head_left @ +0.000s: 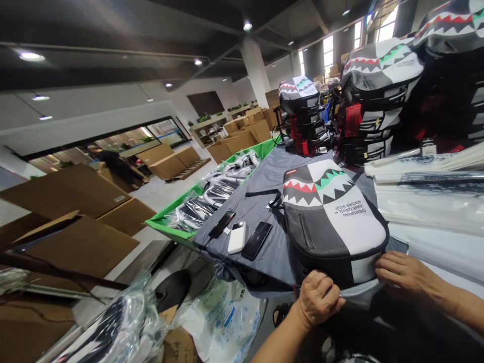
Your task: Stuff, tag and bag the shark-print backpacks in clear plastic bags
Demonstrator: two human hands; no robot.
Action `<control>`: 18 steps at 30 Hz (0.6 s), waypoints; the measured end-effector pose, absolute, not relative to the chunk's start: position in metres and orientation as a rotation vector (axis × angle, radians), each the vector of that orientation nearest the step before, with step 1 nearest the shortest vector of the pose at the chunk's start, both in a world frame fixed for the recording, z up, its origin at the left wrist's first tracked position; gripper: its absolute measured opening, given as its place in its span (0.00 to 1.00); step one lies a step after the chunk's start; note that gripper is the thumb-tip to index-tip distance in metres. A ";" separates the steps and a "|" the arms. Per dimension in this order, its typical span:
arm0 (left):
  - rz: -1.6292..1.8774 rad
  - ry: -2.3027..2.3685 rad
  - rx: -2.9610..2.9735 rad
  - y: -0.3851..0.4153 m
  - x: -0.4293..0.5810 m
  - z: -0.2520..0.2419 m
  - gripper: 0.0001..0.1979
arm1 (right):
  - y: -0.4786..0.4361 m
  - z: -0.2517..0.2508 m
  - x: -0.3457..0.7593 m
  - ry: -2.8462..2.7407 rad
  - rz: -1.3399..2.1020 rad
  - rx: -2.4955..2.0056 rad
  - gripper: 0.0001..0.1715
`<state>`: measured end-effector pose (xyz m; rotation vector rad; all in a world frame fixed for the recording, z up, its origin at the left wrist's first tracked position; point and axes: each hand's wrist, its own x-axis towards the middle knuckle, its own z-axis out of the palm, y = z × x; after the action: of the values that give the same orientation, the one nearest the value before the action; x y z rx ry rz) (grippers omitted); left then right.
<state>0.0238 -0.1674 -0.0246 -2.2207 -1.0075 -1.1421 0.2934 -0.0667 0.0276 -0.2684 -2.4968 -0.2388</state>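
A grey, black and white backpack (333,222) with a shark-mouth print lies flat on the grey-covered table (264,176), its bottom end toward me. My left hand (317,298) is closed in a pinch on the near bottom edge of the backpack. My right hand (403,275) rests on the backpack's near right corner, fingers curled over the edge and gripping it. A black strap (262,193) of the bag trails to the left on the cloth.
Two dark phones (257,240) and a white power bank (237,237) lie left of the bag. Stacks of similar backpacks (378,96) stand behind; clear plastic bags (427,201) pile at right. A green bin (166,224) holds bagged packs. Cardboard boxes (75,242) and a distant person (113,164) are at left.
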 end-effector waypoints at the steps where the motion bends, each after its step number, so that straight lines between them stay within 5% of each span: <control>1: -1.075 -0.941 -2.308 -0.165 0.018 -0.021 0.20 | -0.066 0.030 0.291 -2.532 -0.241 -0.288 0.09; 6: -0.566 -1.051 -2.656 -0.161 -0.003 0.020 0.16 | -0.060 0.068 0.285 -2.765 -0.042 -0.295 0.13; 10: -0.410 -1.269 -2.914 -0.156 -0.019 0.089 0.22 | -0.052 0.117 0.277 -2.855 0.146 -0.196 0.13; 14: -0.422 -1.328 -2.860 -0.150 -0.026 0.146 0.25 | -0.051 0.142 0.263 -2.621 -0.085 -0.281 0.15; 18: -0.533 -1.229 -2.576 -0.147 -0.019 0.160 0.14 | -0.060 0.142 0.252 -2.250 -0.348 -0.364 0.09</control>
<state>-0.0194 -0.1473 0.1596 -2.5756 -1.2288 -0.5325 0.2523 -0.0596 0.1419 -0.3635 -2.2505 -0.3478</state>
